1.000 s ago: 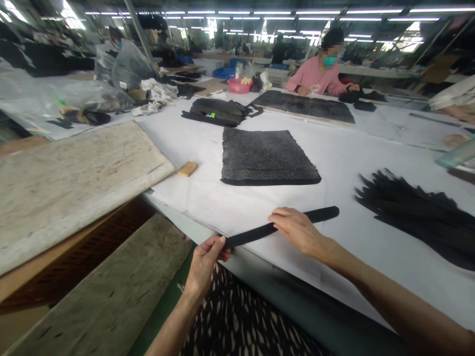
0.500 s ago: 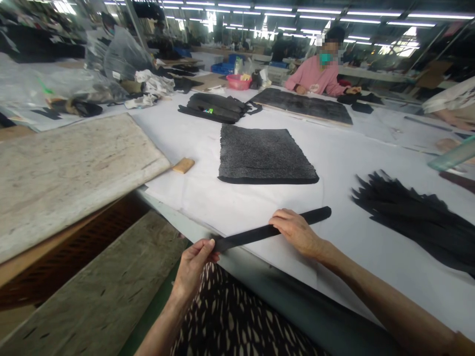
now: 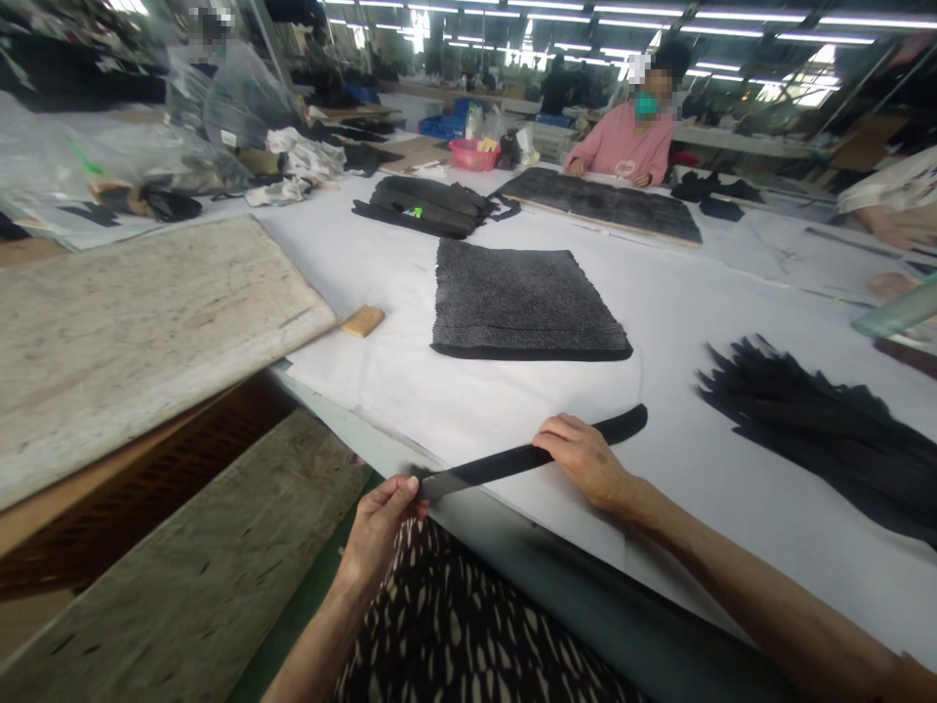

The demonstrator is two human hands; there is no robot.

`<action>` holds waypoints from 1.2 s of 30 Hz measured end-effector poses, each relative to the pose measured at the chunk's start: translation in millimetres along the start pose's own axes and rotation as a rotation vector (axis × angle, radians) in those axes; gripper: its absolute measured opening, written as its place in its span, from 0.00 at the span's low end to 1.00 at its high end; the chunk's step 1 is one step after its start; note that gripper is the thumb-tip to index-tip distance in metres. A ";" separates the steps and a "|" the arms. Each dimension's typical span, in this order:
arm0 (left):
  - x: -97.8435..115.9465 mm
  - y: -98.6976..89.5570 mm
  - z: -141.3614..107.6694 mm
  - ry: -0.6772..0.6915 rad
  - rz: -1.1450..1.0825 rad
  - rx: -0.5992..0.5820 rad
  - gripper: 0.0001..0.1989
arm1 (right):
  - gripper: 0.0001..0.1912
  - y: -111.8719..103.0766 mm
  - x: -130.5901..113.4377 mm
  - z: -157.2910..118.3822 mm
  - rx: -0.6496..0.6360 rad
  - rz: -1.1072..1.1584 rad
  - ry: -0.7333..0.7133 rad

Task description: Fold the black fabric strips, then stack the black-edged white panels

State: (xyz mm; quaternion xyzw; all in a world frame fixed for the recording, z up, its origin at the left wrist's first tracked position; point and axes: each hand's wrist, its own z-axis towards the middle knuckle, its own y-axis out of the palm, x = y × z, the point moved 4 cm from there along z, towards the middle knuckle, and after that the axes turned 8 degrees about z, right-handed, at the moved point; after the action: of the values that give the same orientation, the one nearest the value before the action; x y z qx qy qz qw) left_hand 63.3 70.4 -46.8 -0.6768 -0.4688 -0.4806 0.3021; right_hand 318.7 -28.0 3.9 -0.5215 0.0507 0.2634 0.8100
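Note:
A narrow black strip [image 3: 498, 465] stretches between my hands at the near edge of the white table [image 3: 351, 400]. Its left end is pinched between the thumb and fingers of my left hand [image 3: 387, 503], just off the table edge. My right hand [image 3: 582, 459] grips it farther along, and the rounded right end sticks out beyond my fingers over the table. Behind the strip lies a flat stack of dark grey pieces [image 3: 523, 303] with a black front edge. To the right is a fanned pile of black strips [image 3: 812, 420].
A worn pale board [image 3: 146, 332] lies at the left, with a small tan block [image 3: 363, 320] by its corner. Farther back are a black bundle [image 3: 431, 207], a dark panel [image 3: 600, 200], a pink basket [image 3: 474, 156] and a person in pink [image 3: 622, 142].
The far end of the strip has dipped slightly and curves more, and a greyer part shows by my left hand. The person in pink has drawn their hands closer together.

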 end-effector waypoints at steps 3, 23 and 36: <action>-12.6 -10.1 4.5 -0.022 -0.027 0.033 0.20 | 0.16 6.6 -11.8 6.6 -0.018 -0.002 -0.055; 14.3 -18.0 -0.5 0.206 0.333 0.059 0.16 | 0.12 30.0 -53.3 33.6 -0.116 -0.099 -0.236; 9.8 25.1 0.2 -0.029 0.194 -0.298 0.15 | 0.17 18.1 -36.4 27.0 -0.144 -0.117 -0.283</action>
State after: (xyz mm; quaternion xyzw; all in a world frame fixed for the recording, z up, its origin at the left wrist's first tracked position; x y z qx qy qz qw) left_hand 87.6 64.5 -36.7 -0.7629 -0.3292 -0.5035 0.2368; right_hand 273.6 -12.4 14.3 -0.5380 -0.1136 0.2895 0.7835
